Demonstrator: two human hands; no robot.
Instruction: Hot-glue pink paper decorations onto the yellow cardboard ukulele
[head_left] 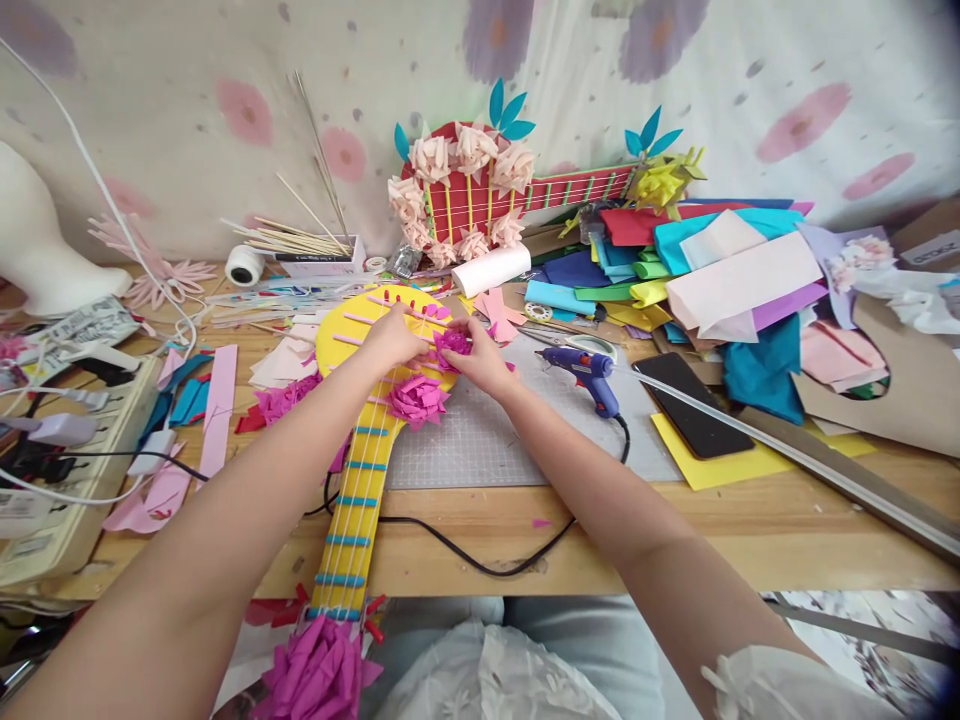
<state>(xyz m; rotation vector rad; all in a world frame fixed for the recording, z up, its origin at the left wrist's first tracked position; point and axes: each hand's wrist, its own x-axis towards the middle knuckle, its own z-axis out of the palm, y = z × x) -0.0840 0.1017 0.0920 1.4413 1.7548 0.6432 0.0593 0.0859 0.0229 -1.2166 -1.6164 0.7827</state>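
A yellow paper guitar (381, 400) lies on the table with its neck toward me. It has pink bars, white strings and blue frets. My left hand (395, 338) rests over the round body near the strings, its fingers apart and partly hidden. Close to the right edge of the body, my right hand (482, 358) has its fingers around a magenta paper flower (453, 346), which touches or nearly touches the guitar. Another magenta flower (418, 400) sits where body and neck meet. A larger magenta flower (319, 670) covers the head end of the neck.
A blue glue gun (581, 372) stands on the grey cutting mat (480, 450), its black cord looping across the table's front. A black phone (694, 405) and coloured paper (742, 275) lie right. Behind stands a red paper guitar (457, 200); a power strip (82, 480) is left.
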